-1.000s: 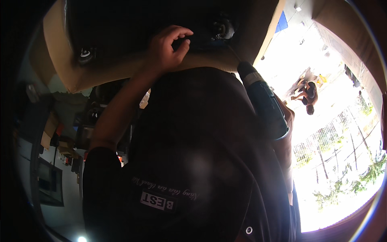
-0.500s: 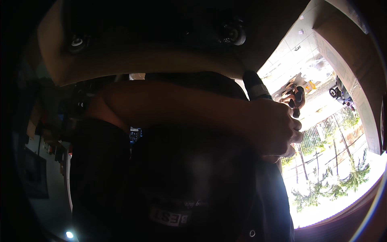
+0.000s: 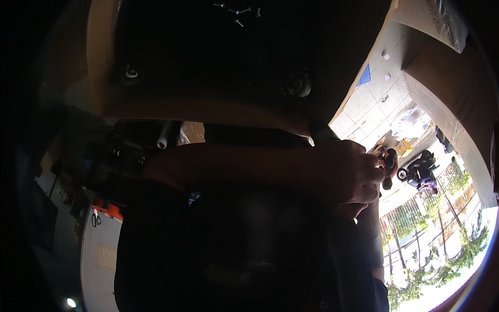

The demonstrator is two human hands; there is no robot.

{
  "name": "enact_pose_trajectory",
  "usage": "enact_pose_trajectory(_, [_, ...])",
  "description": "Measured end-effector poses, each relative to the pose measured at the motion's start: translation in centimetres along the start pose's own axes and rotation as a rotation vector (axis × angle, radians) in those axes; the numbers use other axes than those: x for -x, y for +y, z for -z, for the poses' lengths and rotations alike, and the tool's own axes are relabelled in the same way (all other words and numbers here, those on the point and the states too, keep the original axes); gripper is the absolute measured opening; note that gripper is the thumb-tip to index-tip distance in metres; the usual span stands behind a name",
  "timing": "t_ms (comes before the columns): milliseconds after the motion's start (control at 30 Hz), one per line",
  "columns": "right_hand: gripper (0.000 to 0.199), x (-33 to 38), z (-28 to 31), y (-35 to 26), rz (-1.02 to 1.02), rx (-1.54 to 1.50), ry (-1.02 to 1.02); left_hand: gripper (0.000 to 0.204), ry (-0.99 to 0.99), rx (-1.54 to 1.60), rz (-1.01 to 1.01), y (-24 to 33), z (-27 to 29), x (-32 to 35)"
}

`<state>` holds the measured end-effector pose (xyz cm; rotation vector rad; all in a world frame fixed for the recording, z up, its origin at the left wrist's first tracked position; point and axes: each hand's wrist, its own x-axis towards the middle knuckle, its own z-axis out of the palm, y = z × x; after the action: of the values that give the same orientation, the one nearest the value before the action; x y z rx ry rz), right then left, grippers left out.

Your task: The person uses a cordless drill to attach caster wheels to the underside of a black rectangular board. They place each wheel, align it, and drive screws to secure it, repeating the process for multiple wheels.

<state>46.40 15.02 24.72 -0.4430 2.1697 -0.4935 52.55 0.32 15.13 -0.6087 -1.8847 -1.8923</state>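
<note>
My left forearm crosses in front of my dark shirt, and my left hand [image 3: 358, 174] is closed with its fingers curled. From its upper side sticks out a dark cylindrical tool [image 3: 323, 131], shaped like the front of a drill and pointing at a dark panel [image 3: 208, 52]. My right forearm [image 3: 370, 234] rises from the lower right to the same spot. The right hand [image 3: 354, 210] lies mostly hidden beneath the left, its fingers not readable. Two round caster-like parts, one at left [image 3: 131, 72] and one at right [image 3: 299, 85], sit on the panel in deep shade.
Several loose screws [image 3: 238, 12] lie on the dark panel, framed by a brown cardboard-like edge [image 3: 197, 113]. At left, scissors [image 3: 96, 218] rest on a pale surface [image 3: 99, 260]. A bright outdoor area at right shows a person [image 3: 387, 164], a motorbike [image 3: 420, 169] and a tiled floor [image 3: 371, 101].
The view has shifted: panel and hands sit lower in the picture. Screws, scissors and my right forearm have come into sight. Less of the tool shows above the closed left hand.
</note>
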Motion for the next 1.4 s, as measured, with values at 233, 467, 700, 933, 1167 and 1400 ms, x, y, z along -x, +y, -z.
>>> enact_pose_trajectory(233, [0.031, -2.5, 1.7, -1.1, 0.244, 0.196, -0.199, 0.051, 0.176, -0.250, 0.100, -0.8, 3.2, 3.8])
enact_pose_trajectory(467, [0.031, -3.7, 3.9, -0.5, 0.508, -0.052, -0.307, 0.034, 0.964, -1.111, 0.721, 11.8, 14.5, 22.5])
enact_pose_trajectory(700, [0.030, -7.4, -3.6, -10.7, 0.896, -0.256, -0.374, 0.023, 2.166, -1.557, 0.888, 29.1, 6.3, 48.8])
enact_pose_trajectory(933, [0.025, -6.1, -13.9, -22.2, 0.919, -0.393, -0.355, 0.026, 2.618, -1.584, 1.182, 40.2, 0.5, 67.4])
enact_pose_trajectory(1167, [0.027, -3.0, -22.7, -32.6, 1.106, -0.120, -0.283, 0.032, 3.066, -1.110, 1.675, 48.4, -0.5, 85.9])
enact_pose_trajectory(1400, [0.025, -5.2, -31.3, -38.3, 0.902, -0.072, -0.475, 0.070, 2.546, -0.682, 2.420, 51.9, -6.7, 94.7])
